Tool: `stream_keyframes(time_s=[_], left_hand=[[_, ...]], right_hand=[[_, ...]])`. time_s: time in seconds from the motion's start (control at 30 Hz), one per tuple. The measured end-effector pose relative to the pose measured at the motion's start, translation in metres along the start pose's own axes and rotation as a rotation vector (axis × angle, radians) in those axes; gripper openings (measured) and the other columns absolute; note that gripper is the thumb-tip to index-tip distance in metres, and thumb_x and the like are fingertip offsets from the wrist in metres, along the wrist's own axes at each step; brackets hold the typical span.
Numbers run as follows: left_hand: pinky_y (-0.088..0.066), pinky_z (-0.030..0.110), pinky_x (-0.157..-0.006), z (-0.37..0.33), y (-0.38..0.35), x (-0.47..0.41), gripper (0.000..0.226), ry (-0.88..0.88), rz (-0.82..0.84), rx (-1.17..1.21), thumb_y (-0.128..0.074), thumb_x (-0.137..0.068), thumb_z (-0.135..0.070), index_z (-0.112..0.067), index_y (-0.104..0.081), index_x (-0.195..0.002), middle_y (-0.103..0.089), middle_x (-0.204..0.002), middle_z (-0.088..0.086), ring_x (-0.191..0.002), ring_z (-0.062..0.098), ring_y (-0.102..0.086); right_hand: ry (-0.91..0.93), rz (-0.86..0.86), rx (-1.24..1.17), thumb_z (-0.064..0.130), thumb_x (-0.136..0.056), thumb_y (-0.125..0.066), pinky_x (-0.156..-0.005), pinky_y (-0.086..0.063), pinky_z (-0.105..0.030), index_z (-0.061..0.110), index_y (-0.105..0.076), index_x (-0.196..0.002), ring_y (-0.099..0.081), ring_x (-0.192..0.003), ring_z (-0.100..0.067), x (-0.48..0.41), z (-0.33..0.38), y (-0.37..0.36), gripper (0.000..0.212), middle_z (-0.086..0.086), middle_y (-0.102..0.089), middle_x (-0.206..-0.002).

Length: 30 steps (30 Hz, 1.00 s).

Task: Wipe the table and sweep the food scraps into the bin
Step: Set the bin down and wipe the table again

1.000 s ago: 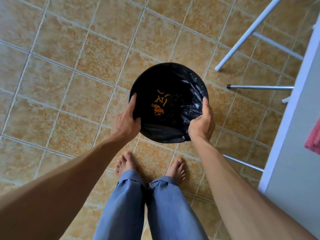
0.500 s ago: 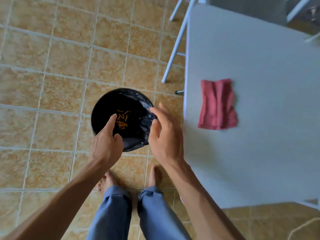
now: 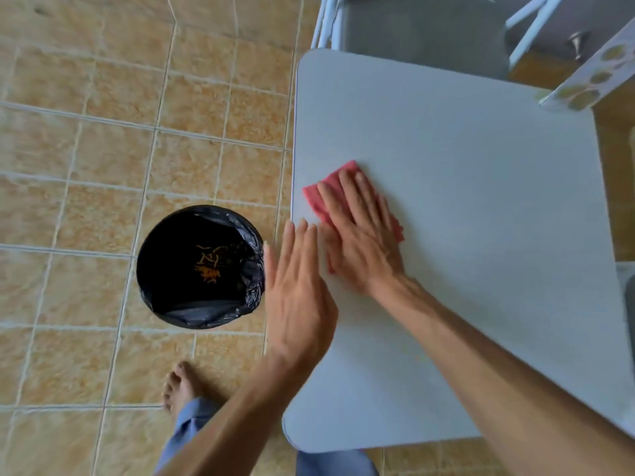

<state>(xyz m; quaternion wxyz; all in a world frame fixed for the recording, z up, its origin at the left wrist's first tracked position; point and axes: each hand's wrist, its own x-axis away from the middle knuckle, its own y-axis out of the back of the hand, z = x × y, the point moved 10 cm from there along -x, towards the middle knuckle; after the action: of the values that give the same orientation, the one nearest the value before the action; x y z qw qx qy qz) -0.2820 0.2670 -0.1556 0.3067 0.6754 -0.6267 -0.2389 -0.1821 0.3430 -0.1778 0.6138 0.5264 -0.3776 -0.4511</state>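
A red cloth (image 3: 319, 197) lies on the grey table (image 3: 464, 173) near its left edge. My right hand (image 3: 364, 235) lies flat on the cloth, fingers spread and pressing it to the tabletop. Beside it, my left hand (image 3: 299, 293) hovers at the table's left edge, fingers straight and together, holding nothing. On the floor to the left stands a round bin (image 3: 161, 269) lined with a black bag. Orange food scraps (image 3: 209, 266) lie at its bottom.
The floor (image 3: 103, 149) is tan tile. A white-legged chair (image 3: 422, 32) stands at the table's far side, and a patterned white edge (image 3: 591, 80) juts in at the upper right. My bare left foot (image 3: 180, 386) stands below the bin.
Both hands have let go of the bin, which now stands on the floor. My right hand moved onto the red cloth, and my left hand rose to the table edge.
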Motion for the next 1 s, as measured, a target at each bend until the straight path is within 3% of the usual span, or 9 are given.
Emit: stream_keyframes(time_s=[0.1,0.23,0.37,0.43,0.53,0.73,0.8,0.9,1.0], left_hand=[[-0.007,0.047,-0.124,-0.005,-0.034,0.012,0.059,0.018,0.029,-0.146,-0.040,-0.096,-0.010,0.001,-0.029,-0.153,-0.024,-0.163,0.016,-0.154,0.029,-0.014],[-0.002,0.044,-0.126,-0.007,-0.048,0.015,0.058,0.044,0.036,-0.308,-0.038,-0.100,-0.020,-0.001,-0.027,-0.154,-0.017,-0.165,0.014,-0.155,0.026,-0.008],[-0.004,0.044,-0.126,-0.008,-0.049,0.015,0.058,0.034,0.031,-0.376,-0.038,-0.099,-0.021,0.000,-0.030,-0.153,-0.019,-0.164,0.014,-0.154,0.026,-0.011],[-0.005,0.044,-0.126,-0.008,-0.048,0.013,0.059,0.038,0.027,-0.387,-0.037,-0.099,-0.021,0.000,-0.028,-0.153,-0.019,-0.164,0.014,-0.154,0.027,-0.011],[-0.008,0.046,-0.126,-0.008,-0.046,0.012,0.059,0.055,0.015,-0.392,-0.038,-0.099,-0.022,-0.001,-0.028,-0.154,-0.019,-0.165,0.014,-0.154,0.027,-0.011],[-0.014,0.048,-0.124,-0.007,-0.046,0.014,0.058,0.050,0.012,-0.402,-0.032,-0.101,-0.025,-0.003,-0.027,-0.154,-0.019,-0.165,0.012,-0.154,0.027,-0.013],[-0.013,0.047,-0.124,-0.007,-0.047,0.016,0.059,0.051,0.023,-0.411,-0.031,-0.101,-0.026,-0.003,-0.025,-0.155,-0.017,-0.165,0.011,-0.154,0.026,-0.012],[-0.011,0.045,-0.125,-0.007,-0.046,0.017,0.058,0.053,0.022,-0.418,-0.031,-0.102,-0.028,-0.004,-0.025,-0.155,-0.017,-0.165,0.011,-0.154,0.025,-0.011],[-0.008,0.043,-0.126,-0.008,-0.046,0.014,0.058,0.054,0.016,-0.437,-0.033,-0.102,-0.028,-0.005,-0.024,-0.156,-0.016,-0.165,0.010,-0.155,0.024,-0.010]], right_hand=[[-0.015,-0.031,0.060,0.045,-0.105,-0.028,-0.124,-0.020,-0.054,0.032,-0.030,-0.158,-0.019,-0.156,-0.028,-0.037,-0.050,0.010,0.055,-0.005,-0.022,-0.169],[-0.403,-0.097,-0.059,0.048,-0.102,-0.017,-0.125,-0.014,-0.053,0.029,-0.036,-0.156,-0.017,-0.156,-0.034,-0.068,-0.083,0.015,0.061,-0.010,-0.025,-0.167],[0.341,0.029,-0.061,0.042,-0.105,-0.026,-0.126,-0.015,-0.049,0.026,-0.040,-0.155,-0.021,-0.155,-0.031,-0.043,0.009,0.001,0.054,-0.008,-0.029,-0.166],[0.532,0.048,-0.052,0.043,-0.105,-0.032,-0.125,-0.020,-0.047,0.027,-0.040,-0.155,-0.025,-0.154,-0.026,-0.050,-0.003,0.001,0.053,-0.006,-0.032,-0.165],[0.291,-0.056,-0.038,0.040,-0.105,-0.033,-0.123,-0.025,-0.046,0.022,-0.046,-0.152,-0.032,-0.151,-0.031,-0.108,-0.056,0.006,0.052,-0.012,-0.038,-0.161],[-0.482,-0.085,-0.116,0.038,-0.107,-0.027,-0.126,-0.006,-0.050,0.026,-0.026,-0.160,-0.006,-0.158,-0.029,-0.163,-0.128,0.020,0.055,-0.008,-0.011,-0.171],[-0.264,-0.072,-0.103,0.035,-0.105,-0.031,-0.126,-0.010,-0.050,0.024,-0.032,-0.158,-0.012,-0.157,-0.033,-0.157,-0.084,0.014,0.054,-0.008,-0.018,-0.169],[0.338,0.041,-0.039,0.043,-0.104,-0.026,-0.125,-0.020,-0.048,0.025,-0.038,-0.156,-0.023,-0.154,-0.033,-0.147,-0.027,-0.002,0.056,-0.009,-0.030,-0.166],[0.349,0.087,-0.019,0.047,-0.104,-0.018,-0.127,-0.014,-0.048,0.023,-0.030,-0.159,-0.015,-0.156,-0.033,-0.191,-0.057,0.003,0.061,-0.012,-0.021,-0.168]])
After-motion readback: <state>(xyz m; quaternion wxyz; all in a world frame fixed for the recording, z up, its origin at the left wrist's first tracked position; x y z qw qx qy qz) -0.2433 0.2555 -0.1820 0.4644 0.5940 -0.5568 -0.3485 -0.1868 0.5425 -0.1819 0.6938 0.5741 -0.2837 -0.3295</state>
